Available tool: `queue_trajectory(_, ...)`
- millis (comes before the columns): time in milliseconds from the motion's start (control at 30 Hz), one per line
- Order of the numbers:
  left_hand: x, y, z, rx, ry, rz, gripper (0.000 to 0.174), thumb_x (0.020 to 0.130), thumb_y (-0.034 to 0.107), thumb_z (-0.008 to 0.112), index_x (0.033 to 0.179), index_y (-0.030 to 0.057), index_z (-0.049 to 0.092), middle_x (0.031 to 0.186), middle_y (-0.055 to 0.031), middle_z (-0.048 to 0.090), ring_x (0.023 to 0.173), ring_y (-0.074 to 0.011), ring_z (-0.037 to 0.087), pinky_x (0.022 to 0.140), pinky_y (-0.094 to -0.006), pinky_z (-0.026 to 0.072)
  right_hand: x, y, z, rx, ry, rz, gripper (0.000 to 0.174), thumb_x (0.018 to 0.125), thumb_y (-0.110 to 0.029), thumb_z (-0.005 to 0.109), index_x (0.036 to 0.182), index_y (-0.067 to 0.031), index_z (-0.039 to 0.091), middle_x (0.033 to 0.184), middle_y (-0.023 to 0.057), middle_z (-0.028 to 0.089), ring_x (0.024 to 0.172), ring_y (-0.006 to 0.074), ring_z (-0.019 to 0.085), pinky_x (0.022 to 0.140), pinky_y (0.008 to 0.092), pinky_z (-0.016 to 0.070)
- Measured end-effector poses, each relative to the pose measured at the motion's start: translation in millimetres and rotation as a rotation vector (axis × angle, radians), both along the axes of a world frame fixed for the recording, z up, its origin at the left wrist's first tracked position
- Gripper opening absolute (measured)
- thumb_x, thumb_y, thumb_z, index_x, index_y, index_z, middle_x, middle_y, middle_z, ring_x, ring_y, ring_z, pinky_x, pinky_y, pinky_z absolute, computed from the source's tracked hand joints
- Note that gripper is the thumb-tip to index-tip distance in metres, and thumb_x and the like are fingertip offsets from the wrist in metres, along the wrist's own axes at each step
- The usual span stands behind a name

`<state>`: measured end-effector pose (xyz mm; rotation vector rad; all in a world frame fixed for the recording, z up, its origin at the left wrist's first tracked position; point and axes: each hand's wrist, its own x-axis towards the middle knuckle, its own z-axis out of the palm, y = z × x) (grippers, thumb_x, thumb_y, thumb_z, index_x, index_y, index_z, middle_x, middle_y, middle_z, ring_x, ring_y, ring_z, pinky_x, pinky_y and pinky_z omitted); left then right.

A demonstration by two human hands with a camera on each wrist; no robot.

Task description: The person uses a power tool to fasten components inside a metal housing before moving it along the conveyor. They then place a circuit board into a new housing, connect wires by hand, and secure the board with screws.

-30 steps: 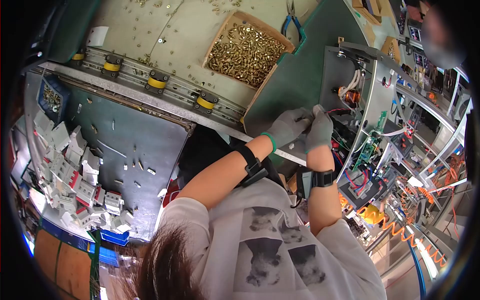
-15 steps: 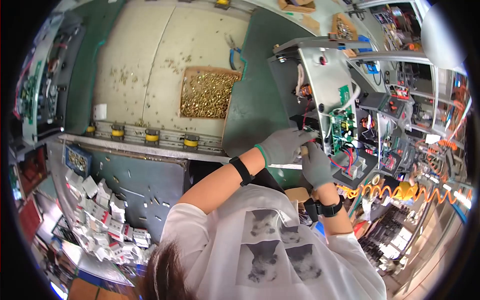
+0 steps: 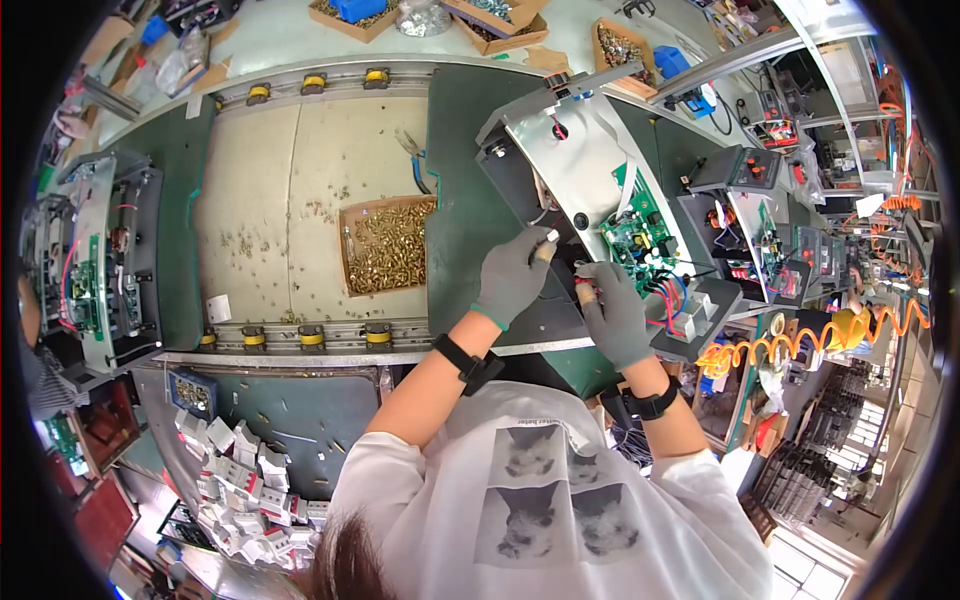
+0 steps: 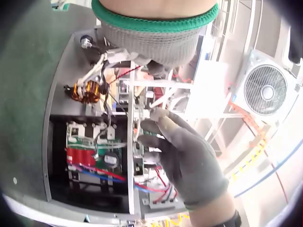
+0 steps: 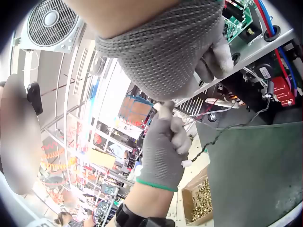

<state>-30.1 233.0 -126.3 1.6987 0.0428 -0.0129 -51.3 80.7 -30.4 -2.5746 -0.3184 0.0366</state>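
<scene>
Both hands wear grey gloves with the fingertips bared. My left hand (image 3: 515,275), green at the cuff, curls its fingers beside the open metal chassis (image 3: 570,165). A thin black cable (image 5: 227,127) runs from the chassis to this hand, its small white plug (image 5: 187,163) right beside the curled fingers. Close to the chassis' near edge, my right hand (image 3: 615,315) bends its fingers by some red and black wiring; I cannot tell whether they hold anything. In the left wrist view the right hand overlaps the chassis wall, above a board with red parts (image 4: 80,156).
Left of the chassis lie a cardboard box of brass screws (image 3: 390,245) and blue-handled pliers (image 3: 416,170). Roller rails (image 3: 312,337) border the workbench. White switch-like units (image 3: 245,490) are piled on a lower dark table. More chassis (image 3: 745,215) line up at right.
The view has swung, shifting the chassis left and closer in. My hands, close together before, have drawn apart, the left one up and to the left with the white plug at its fingertips.
</scene>
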Motion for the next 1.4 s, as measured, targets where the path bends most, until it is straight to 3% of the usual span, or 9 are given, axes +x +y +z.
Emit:
queue_trajectory(100,12,-16,-27,0.297,0.101,-0.060,0.020,0.087,0.024,0.057,0.102,0.0128,0.064,0.084,-0.0142,0.066,0.077,-0.0338,0.063,0.067,-0.0383,0.0502,11,-4,1,-0.015,-0.010,0.048,0.016,0.081,-0.010,0.060,0.096,-0.0051,0.060,0.099,0.0148,0.057,0.089,0.0332,0.057,0.074,0.0400,0.0472)
queue_trajectory(167,22,-27,-34,0.353,0.147,-0.076,0.020,0.086,0.025,0.057,0.102,0.0134,0.064,0.085,-0.0153,0.066,0.078,-0.0347,0.063,0.067,-0.0386,0.0503,22,-2,11,-0.205,-0.311,0.079,0.016,0.079,-0.010,0.061,0.094,-0.0058,0.061,0.099,0.0141,0.058,0.090,0.0336,0.056,0.075,0.0411,0.0469)
queue_trajectory(233,37,-38,-31,0.293,0.171,-0.106,0.022,0.084,0.031,0.058,0.101,0.0177,0.065,0.090,-0.0134,0.067,0.085,-0.0364,0.063,0.073,-0.0447,0.0502,34,-4,14,-0.191,-0.299,0.059,0.017,0.077,-0.011,0.061,0.093,-0.0064,0.061,0.099,0.0134,0.058,0.090,0.0339,0.055,0.078,0.0426,0.0460)
queue_trajectory(467,43,-55,-59,-0.357,-0.001,-0.110,0.022,0.084,0.000,0.052,0.104,0.0036,0.063,0.078,-0.0093,0.063,0.071,-0.0170,0.060,0.070,-0.0295,0.0483,60,-20,4,-0.300,-0.246,0.017,0.017,0.077,-0.016,0.062,0.092,-0.0073,0.061,0.098,0.0135,0.059,0.094,0.0348,0.054,0.080,0.0448,0.0447)
queue_trajectory(767,41,-43,-45,-0.597,0.214,-0.208,0.017,0.088,-0.003,0.047,0.099,-0.0018,0.060,0.092,-0.0036,0.055,0.077,-0.0112,0.054,0.073,-0.0253,0.0460,66,-29,-6,-0.239,-0.234,0.046,0.015,0.076,-0.016,0.062,0.088,-0.0073,0.060,0.090,0.0131,0.057,0.087,0.0344,0.053,0.077,0.0436,0.0426)
queue_trajectory(1067,49,-54,-45,-0.578,0.060,-0.168,0.015,0.088,-0.002,0.049,0.098,-0.0039,0.060,0.086,-0.0047,0.057,0.069,-0.0102,0.055,0.061,-0.0238,0.0457,68,-26,-10,-0.265,-0.247,0.055,0.018,0.075,-0.018,0.065,0.088,-0.0075,0.058,0.090,0.0123,0.055,0.086,0.0346,0.050,0.076,0.0437,0.0412)
queue_trajectory(1167,50,-38,-10,-0.507,0.378,-0.138,0.017,0.084,-0.007,0.049,0.094,-0.0034,0.062,0.085,-0.0071,0.065,0.068,-0.0118,0.060,0.063,-0.0245,0.0483,67,-21,-8,-0.282,-0.152,0.054,0.024,0.074,-0.018,0.067,0.093,-0.0082,0.059,0.099,0.0129,0.054,0.091,0.0359,0.050,0.079,0.0450,0.0413)
queue_trajectory(1267,49,-52,-27,-0.880,0.400,-0.028,0.019,0.086,-0.006,0.052,0.103,-0.0043,0.059,0.085,-0.0054,0.062,0.070,-0.0114,0.056,0.062,-0.0249,0.0467,58,10,9,-0.453,-0.312,0.008,0.032,0.074,-0.019,0.067,0.104,-0.0096,0.061,0.119,0.0125,0.049,0.107,0.0373,0.046,0.089,0.0469,0.0404)
queue_trajectory(1400,46,-48,-45,-0.787,0.224,-0.108,0.021,0.085,-0.005,0.052,0.105,-0.0042,0.058,0.088,-0.0080,0.063,0.071,-0.0114,0.057,0.061,-0.0247,0.0467,70,18,-2,-0.736,-0.329,0.045,0.032,0.070,-0.017,0.069,0.102,-0.0124,0.066,0.122,0.0114,0.050,0.113,0.0332,0.045,0.088,0.0443,0.0410)
